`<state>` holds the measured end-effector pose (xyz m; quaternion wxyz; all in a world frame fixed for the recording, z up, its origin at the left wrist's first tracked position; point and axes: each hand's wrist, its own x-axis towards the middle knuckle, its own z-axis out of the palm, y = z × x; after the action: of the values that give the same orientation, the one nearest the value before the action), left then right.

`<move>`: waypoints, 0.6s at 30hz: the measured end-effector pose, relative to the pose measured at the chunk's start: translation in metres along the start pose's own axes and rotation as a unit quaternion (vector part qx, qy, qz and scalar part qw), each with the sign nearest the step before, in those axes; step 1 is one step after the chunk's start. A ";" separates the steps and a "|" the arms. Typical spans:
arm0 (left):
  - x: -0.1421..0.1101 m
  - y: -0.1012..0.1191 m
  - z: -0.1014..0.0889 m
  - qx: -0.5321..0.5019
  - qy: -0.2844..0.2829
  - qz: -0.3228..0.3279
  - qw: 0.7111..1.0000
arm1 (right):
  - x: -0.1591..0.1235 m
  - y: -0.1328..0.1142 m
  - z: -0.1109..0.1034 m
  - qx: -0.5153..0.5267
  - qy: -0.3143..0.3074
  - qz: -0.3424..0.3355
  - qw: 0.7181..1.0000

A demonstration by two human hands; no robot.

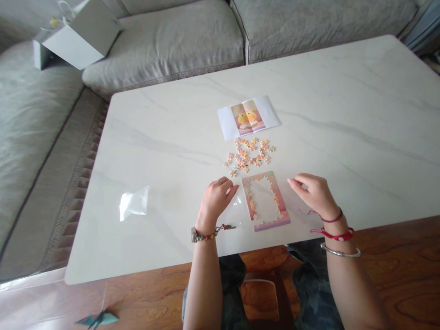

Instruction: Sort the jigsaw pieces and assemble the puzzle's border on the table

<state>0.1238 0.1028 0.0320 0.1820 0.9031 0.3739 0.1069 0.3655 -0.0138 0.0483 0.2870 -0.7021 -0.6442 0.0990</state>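
A partly assembled jigsaw puzzle (283, 207) lies near the table's front edge: a pink and beige border around a bare middle, with a small break at its lower left corner. Just left of it rests my left hand (216, 198), fingers curled in and nothing showing in them. To the right of the border my right hand (312, 191) is loosely closed, its thumb against the bent fingers, also with nothing visible inside. Beyond the border lies a loose pile of puzzle pieces (243, 156). Behind the pile is a creased reference sheet (249, 117) with two yellow characters printed on it.
A clear plastic bag (134, 204) lies on the left of the white marbled table (165, 137). Grey sofas (178, 41) stand behind and to the left, with a white box (82, 34) on them. A teal object (98, 318) is at the lower left, below table height.
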 end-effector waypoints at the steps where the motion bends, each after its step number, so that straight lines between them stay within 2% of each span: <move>1: 0.000 0.000 0.000 0.001 0.001 0.000 1.000 | 0.000 0.000 0.000 0.000 0.001 0.001 1.000; 18: 0.000 -0.002 0.001 -0.008 0.003 -0.004 1.000 | -0.001 0.004 0.000 -0.009 -0.001 0.002 1.000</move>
<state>0.1229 0.1037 0.0299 0.1881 0.8998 0.3774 0.1121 0.3688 -0.0152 0.0458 0.2796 -0.7056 -0.6442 0.0944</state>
